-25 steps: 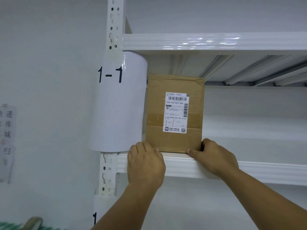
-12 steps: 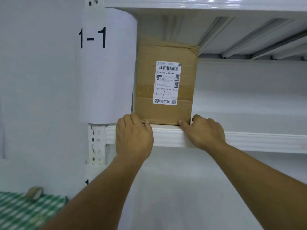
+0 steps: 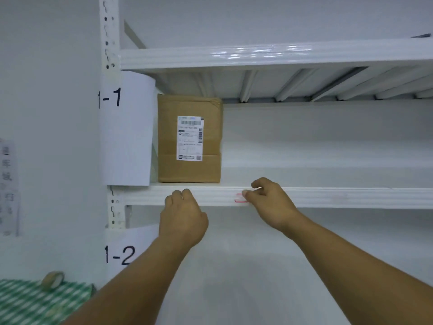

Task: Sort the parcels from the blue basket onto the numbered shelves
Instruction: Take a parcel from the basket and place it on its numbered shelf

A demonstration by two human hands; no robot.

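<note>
A brown cardboard parcel (image 3: 189, 138) with a white shipping label stands upright at the left end of the white shelf (image 3: 328, 198), beside the paper sign reading 1-1 (image 3: 126, 127). My left hand (image 3: 182, 216) hangs just below the shelf's front edge with loosely curled fingers and holds nothing. My right hand (image 3: 269, 202) is in front of the shelf edge, to the right of the parcel, fingers loosely curled and empty. Neither hand touches the parcel. The blue basket is out of view.
A second sign reading 1-2 (image 3: 119, 254) marks the shelf level below. A green checked cloth (image 3: 35, 301) with a roll of tape (image 3: 52, 279) on it lies at the lower left. A small red mark (image 3: 240, 198) sits on the shelf edge. Another shelf (image 3: 257, 56) runs above.
Both hands have let go of the parcel's lower corners and drawn back to the shelf edge; the right hand shifted to the right. The parcel stays standing on shelf 1-1.
</note>
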